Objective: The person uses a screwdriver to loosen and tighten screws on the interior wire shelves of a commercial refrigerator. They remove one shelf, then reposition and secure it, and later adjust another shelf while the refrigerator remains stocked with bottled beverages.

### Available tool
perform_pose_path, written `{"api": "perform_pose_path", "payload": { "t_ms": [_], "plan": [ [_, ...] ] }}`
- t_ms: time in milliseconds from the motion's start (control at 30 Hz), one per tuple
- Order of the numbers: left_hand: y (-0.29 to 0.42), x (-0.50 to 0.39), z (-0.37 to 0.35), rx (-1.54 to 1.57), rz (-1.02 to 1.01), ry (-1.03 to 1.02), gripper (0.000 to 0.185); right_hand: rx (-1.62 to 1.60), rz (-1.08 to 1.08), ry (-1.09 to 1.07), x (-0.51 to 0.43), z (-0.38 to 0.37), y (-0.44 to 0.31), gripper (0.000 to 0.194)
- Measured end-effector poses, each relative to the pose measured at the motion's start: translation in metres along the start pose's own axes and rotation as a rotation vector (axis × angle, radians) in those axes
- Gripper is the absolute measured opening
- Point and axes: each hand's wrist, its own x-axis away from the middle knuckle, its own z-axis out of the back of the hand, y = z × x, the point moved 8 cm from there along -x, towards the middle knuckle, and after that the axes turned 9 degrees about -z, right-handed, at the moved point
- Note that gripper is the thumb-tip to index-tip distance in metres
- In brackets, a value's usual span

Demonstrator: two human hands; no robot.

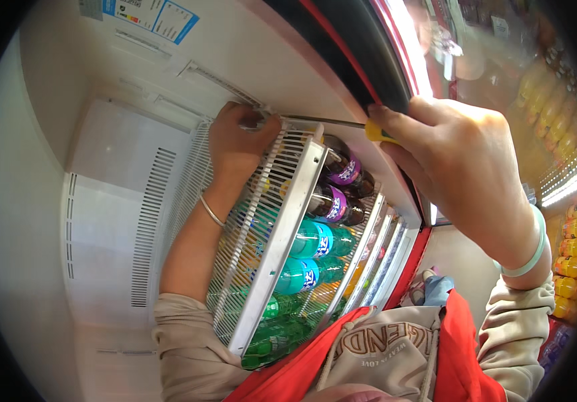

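Observation:
My right hand [444,156] grips the yellow handle of a screwdriver [378,132] beside the cooler's door frame. Its thin metal shaft runs left to the back corner of a white wire shelf [268,201] inside the refrigerated display case. At that corner, the thumb and fingers of my left hand [241,135] curl close to a white shelf clip [266,109] and a slotted upright rail [223,83]. Whether the fingertips pinch the clip is hidden. The screwdriver's tip meets this spot and cannot be made out clearly.
Beneath the shelf lie bottles with purple labels [336,201], teal bottles [308,276] and green bottles [278,334]. A vented panel [153,226] forms the left inside. The black door gasket [369,55] runs overhead. Orange drink bottles [570,266] stand at right.

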Motion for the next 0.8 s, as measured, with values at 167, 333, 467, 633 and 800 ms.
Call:
{"api": "perform_pose_path", "payload": {
  "t_ms": [167, 333, 467, 633, 800],
  "plan": [
    [-0.029, 0.0, -0.004, 0.401, -0.035, -0.185, 0.028, -0.095, -0.058, -0.067, 0.007, 0.015, -0.014, 0.036],
    [-0.049, -0.004, -0.013, 0.575, -0.119, -0.203, 0.027, 0.007, -0.002, -0.142, 0.011, 0.015, -0.066, 0.045],
    [-0.054, -0.001, -0.019, 0.509, -0.128, -0.056, 0.023, 0.204, 0.049, -0.087, 0.009, 0.008, -0.104, 0.045],
    [-0.053, 0.0, -0.018, 0.494, -0.121, -0.003, 0.021, 0.302, 0.136, -0.133, 0.009, -0.006, -0.137, 0.055],
    [-0.055, -0.003, -0.023, 0.506, -0.116, -0.008, 0.022, 0.402, 0.129, -0.154, 0.006, -0.016, -0.156, 0.052]
  ]
}}
